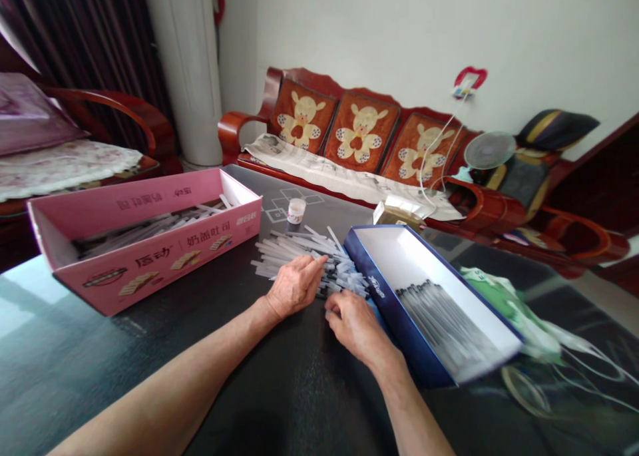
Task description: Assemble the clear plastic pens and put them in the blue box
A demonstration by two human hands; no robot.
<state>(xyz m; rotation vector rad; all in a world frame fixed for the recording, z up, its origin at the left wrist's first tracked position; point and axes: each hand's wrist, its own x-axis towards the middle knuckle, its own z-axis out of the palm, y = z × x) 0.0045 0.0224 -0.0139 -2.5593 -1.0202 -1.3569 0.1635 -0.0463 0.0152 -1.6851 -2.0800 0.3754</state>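
A loose pile of thin, translucent plastic tubes [284,248] lies on the dark table between two boxes. My left hand [297,284] is at the pile's near side, its fingers drawn together over the tubes; what they pinch is hidden. Just to the right, my right hand [355,324] curls its fingers and thumb at the pile's near edge, and I cannot make out what is between them. Beside it stands a blue box [387,296] with a white inside, holding a neat layer of similar tubes with dark ends [439,319]. More tubes lie in the pink box [170,253] on the left.
A small white tub [296,211] stands behind the pile. A tissue pack [398,213] sits behind the blue box. Right of that box are a green-and-white plastic bag [514,309], a roll of tape [526,391] and white cords. A wooden sofa [319,86] and a small fan [489,151] are beyond.
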